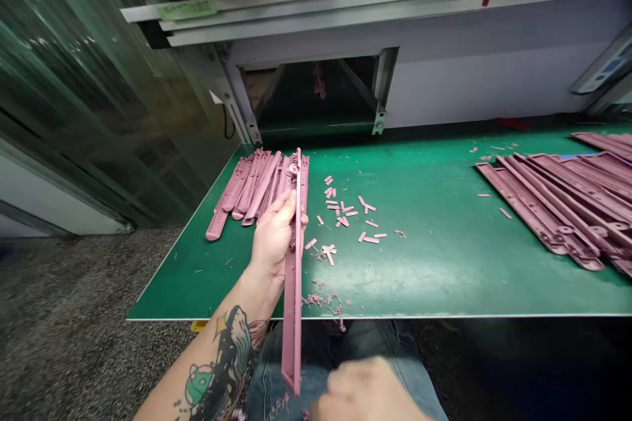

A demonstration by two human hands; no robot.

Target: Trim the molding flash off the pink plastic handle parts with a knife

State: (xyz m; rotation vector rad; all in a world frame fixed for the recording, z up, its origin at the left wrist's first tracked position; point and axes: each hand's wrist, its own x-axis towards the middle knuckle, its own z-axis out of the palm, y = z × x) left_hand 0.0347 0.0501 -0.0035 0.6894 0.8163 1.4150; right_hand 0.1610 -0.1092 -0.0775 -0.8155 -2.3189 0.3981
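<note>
My left hand [274,230] is closed around a long, narrow pink plastic strip [292,316] with raised edges and a round boss near its far end. The strip points away from me, and its near end hangs past the table edge above my lap. Low in the view, my right hand [363,391] is curled and blurred by motion, apart from the strip on its right. Whatever its fingers hold is hidden. Beyond my left hand lies a row of similar pink strips [247,187] on the green table [419,276].
Small pink offcuts [340,207] are scattered right of the held strip, and curly pink shavings [323,299] lie near the front edge. More pink strips [557,204] are heaped at the right. A framed opening [320,99] and a metal-edged shelf [345,6] stand at the back.
</note>
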